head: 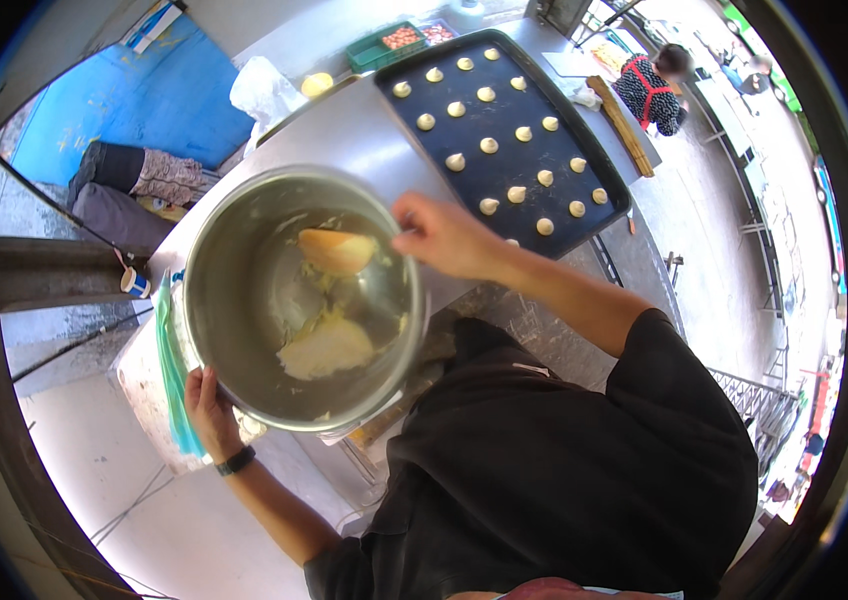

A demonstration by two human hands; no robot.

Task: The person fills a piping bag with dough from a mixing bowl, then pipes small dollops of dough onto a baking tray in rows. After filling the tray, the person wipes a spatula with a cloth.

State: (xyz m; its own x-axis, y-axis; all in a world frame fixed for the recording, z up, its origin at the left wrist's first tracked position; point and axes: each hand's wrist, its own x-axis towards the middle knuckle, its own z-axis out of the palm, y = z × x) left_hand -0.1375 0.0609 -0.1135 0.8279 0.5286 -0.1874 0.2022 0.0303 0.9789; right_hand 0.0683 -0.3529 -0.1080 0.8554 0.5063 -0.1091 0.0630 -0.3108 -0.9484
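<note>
A deep round metal pot (236, 247) tips toward me over the table's edge. My left hand (212, 416) grips its near-left rim, thumb on top. At the opposite rim my right hand (443, 234) is curled with its fingertips on the edge, slightly blurred. Inside lies a mound of pale yellow batter (328, 346). A tan, scraper-like piece (334, 251) rests farther up the pot, smeared with the same batter; its exact kind is unclear. Beyond my right hand, a dark baking tray (503, 176) carries rows of small piped pale dough mounds (523, 134).
The metal table (349, 139) runs beneath pot and tray. A green plastic piping bag (173, 375) lies left of the pot. At the back are a white plastic bag (263, 94) and a green crate (371, 54). A person (649, 90) in a red-strapped apron stands beyond a wooden bar (621, 127).
</note>
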